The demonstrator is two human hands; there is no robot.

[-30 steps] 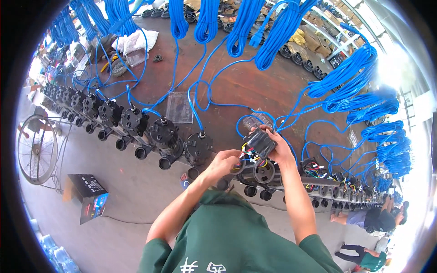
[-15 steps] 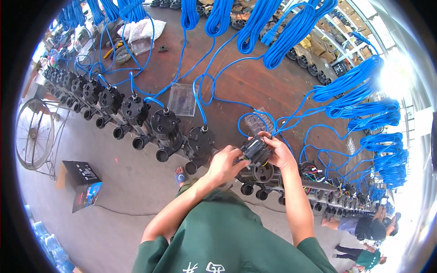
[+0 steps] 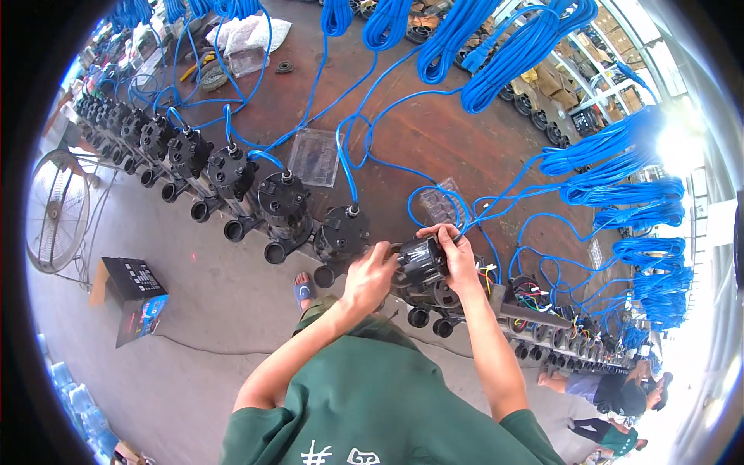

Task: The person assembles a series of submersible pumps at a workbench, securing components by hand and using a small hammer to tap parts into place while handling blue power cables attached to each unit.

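A black round pump cover (image 3: 422,261), tilted on its side, is gripped by my right hand (image 3: 459,260), with fingers and thumb wrapped round its right end. A blue cable runs from that end. My left hand (image 3: 369,279) is closed at the cover's left side, its fingers bunched and slightly blurred; what they pinch is hidden. Beneath the cover stands a pump body (image 3: 446,294), partly covered by my hands. Just left of my left hand is an upright black pump (image 3: 343,232) with a blue cable rising from its capped top.
Several capped pumps (image 3: 231,174) line the table edge leftward. Pumps with loose coloured wires (image 3: 531,291) continue right. Coiled blue cables (image 3: 519,54) ring the brown table (image 3: 434,143). A clear plastic tray (image 3: 314,157) lies there. On the floor are a fan (image 3: 58,209) and box (image 3: 136,298). Two people (image 3: 624,395) are at right.
My right hand has turned the cover sideways, so its outer wall now shows. My left hand has shifted slightly left and up, its fingers drawn in. The view has shifted slightly.
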